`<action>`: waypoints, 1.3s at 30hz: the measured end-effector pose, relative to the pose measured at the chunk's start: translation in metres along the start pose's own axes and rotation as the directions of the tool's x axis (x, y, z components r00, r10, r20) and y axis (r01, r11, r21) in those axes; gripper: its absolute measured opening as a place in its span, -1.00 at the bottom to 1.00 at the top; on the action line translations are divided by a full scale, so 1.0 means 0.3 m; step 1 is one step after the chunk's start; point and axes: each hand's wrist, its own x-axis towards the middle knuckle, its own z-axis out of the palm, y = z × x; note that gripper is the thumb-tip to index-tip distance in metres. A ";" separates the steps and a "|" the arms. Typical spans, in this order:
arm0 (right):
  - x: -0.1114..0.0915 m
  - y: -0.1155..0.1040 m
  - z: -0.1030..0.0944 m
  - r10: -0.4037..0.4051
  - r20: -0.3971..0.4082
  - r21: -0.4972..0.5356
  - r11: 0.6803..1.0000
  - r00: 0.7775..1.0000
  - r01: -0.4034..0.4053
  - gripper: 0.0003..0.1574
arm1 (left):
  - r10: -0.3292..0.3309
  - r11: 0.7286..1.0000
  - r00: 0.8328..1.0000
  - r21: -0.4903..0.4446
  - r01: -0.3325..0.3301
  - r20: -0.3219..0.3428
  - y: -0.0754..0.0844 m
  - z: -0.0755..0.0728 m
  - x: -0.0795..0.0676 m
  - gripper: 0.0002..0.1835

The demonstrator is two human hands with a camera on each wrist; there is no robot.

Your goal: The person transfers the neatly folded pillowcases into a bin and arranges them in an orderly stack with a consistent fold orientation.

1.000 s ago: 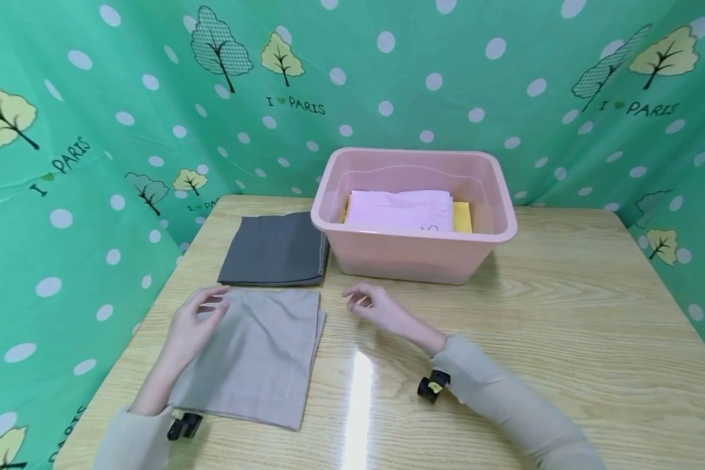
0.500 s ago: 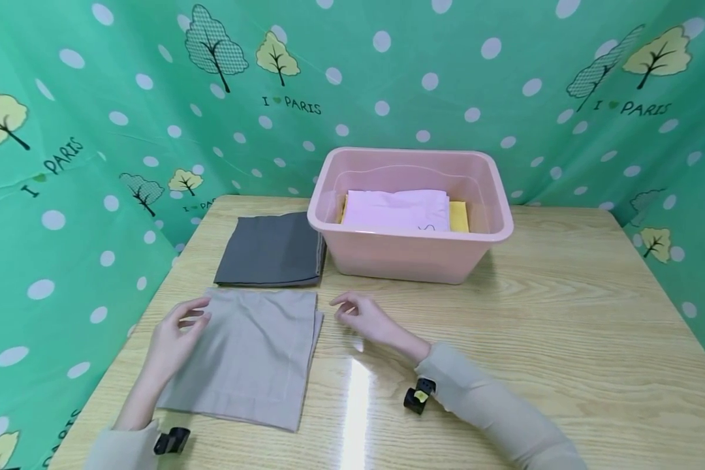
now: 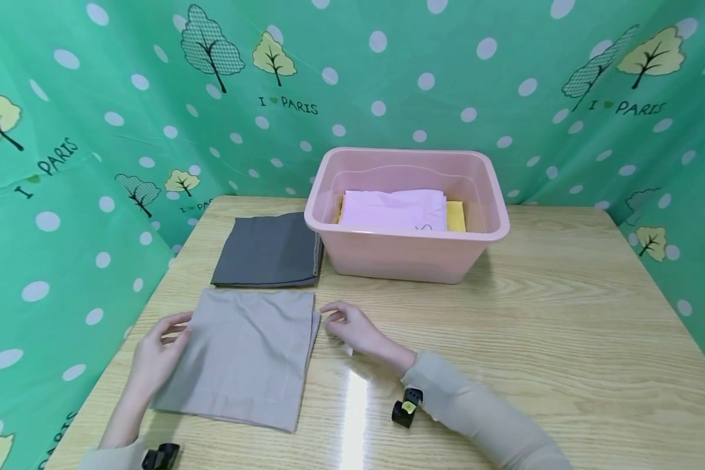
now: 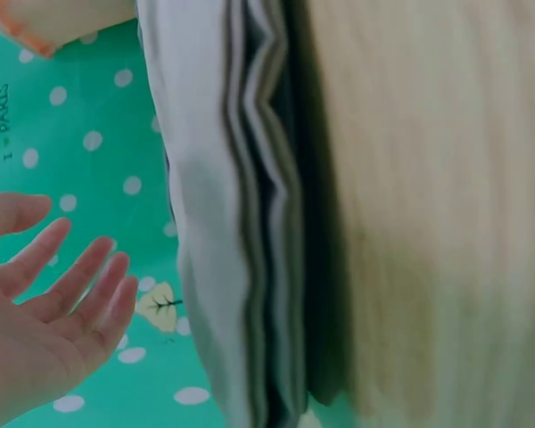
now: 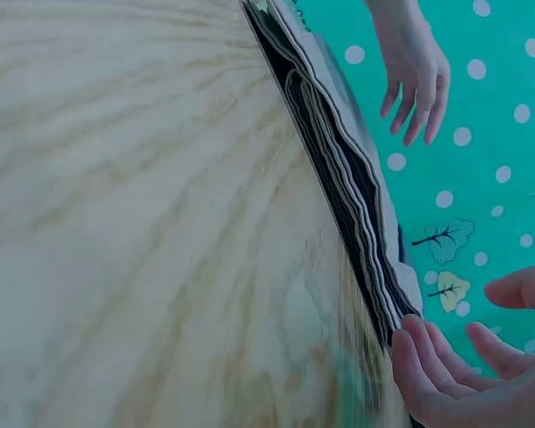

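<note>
A folded light grey cloth [image 3: 247, 356] lies flat on the table, its stacked layers showing along the side in the left wrist view. At its left edge is my left hand [image 3: 155, 358], with loosely bent fingers and the thumb apart from them. My right hand [image 3: 355, 329] is by the upper right corner, fingertips close to the edge. In the right wrist view, the fingers [image 5: 419, 366] of that hand overlap the end of the layered cloth edge [image 5: 366, 214], while the thumb stands away. Neither hand grips anything.
Behind the light grey cloth lies a folded dark grey cloth [image 3: 267, 251]. A pink plastic tub [image 3: 396, 258] stands beside it at the back, holding a folded pale pink cloth [image 3: 393, 210] and a yellow one [image 3: 455, 217]. A green patterned curtain [image 3: 352, 85] surrounds the wooden table [image 3: 552, 313].
My left hand has moved from over the cloth's upper left corner down and out to its left edge. My right hand has come left and nearer me, up to the right edge.
</note>
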 end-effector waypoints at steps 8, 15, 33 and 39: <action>-0.008 0.004 0.045 0.045 -0.018 0.072 0.996 0.999 -0.044 -0.50 | -0.015 1.000 1.000 0.015 0.015 0.014 -0.069 0.010 -0.005 -0.70; -0.039 -0.015 0.071 0.036 0.024 0.119 0.992 0.999 -0.038 -0.42 | -0.052 0.996 0.998 0.071 0.049 0.041 -0.150 0.011 -0.010 -0.66; -0.032 0.026 0.137 0.170 -0.057 0.395 0.909 0.984 -0.134 -0.38 | -0.134 0.987 0.928 0.133 0.093 0.347 -0.059 -0.017 -0.010 -0.50; -0.037 0.017 0.147 0.190 -0.019 0.413 0.895 0.982 -0.165 -0.35 | -0.203 0.976 0.891 0.161 0.149 0.405 -0.064 -0.017 -0.007 -0.44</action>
